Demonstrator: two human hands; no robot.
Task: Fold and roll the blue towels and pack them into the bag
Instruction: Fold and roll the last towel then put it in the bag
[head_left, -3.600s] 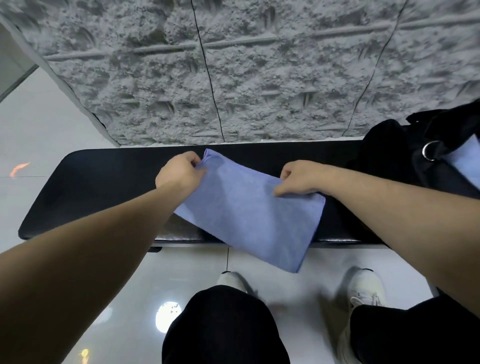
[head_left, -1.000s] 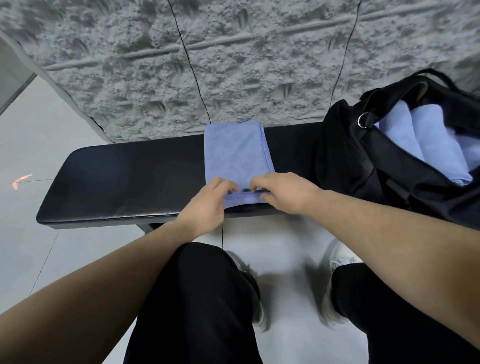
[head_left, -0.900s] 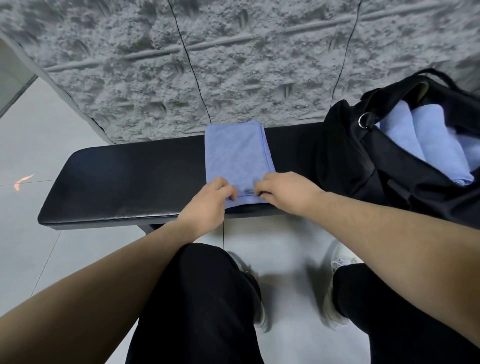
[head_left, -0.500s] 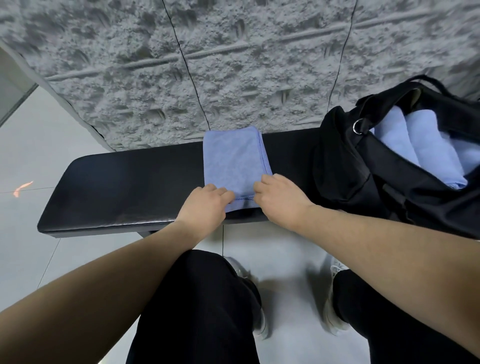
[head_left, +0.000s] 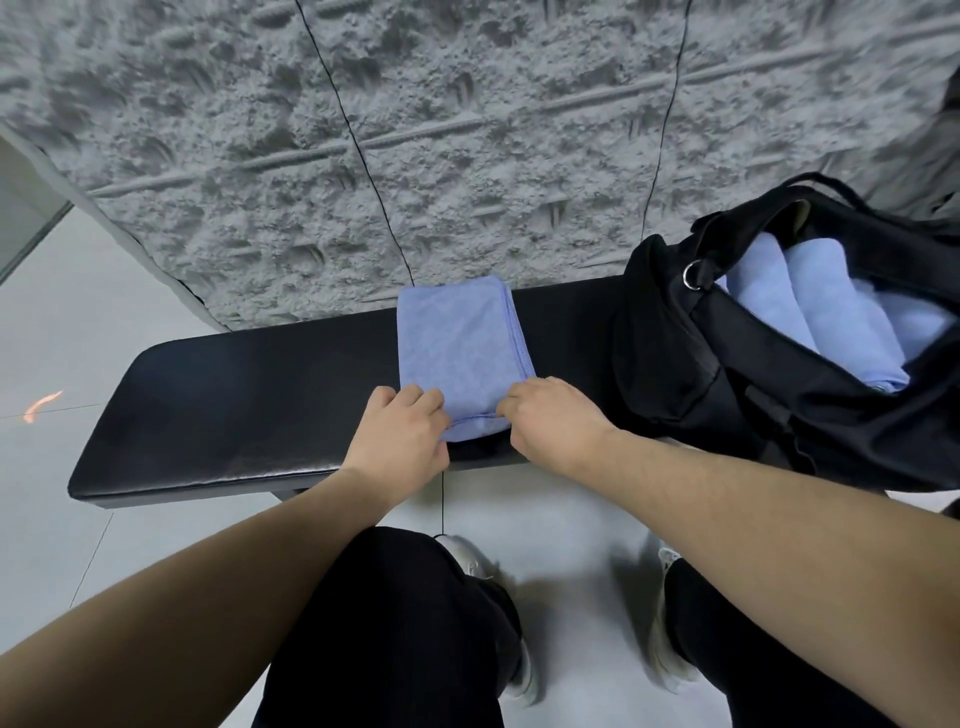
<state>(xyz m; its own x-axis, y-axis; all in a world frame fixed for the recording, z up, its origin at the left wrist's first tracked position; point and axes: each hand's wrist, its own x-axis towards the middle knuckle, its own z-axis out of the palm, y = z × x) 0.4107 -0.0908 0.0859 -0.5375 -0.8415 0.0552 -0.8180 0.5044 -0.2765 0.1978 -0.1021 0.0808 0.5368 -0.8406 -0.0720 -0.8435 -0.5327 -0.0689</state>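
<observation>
Under my left hand (head_left: 402, 434) and right hand (head_left: 550, 415), the near end of the blue towel (head_left: 457, 348) is now curled up in my fingers, so my rolling has started.

blue towel (head_left: 460, 343): folded to a narrow strip, flat across the black bench, near end curled up into the start of a roll | bag (head_left: 675, 353): black, open-topped, at the bench's right end, just beside the towel | packed towels (head_left: 815, 306): pale blue rolls side by side inside the bag
</observation>
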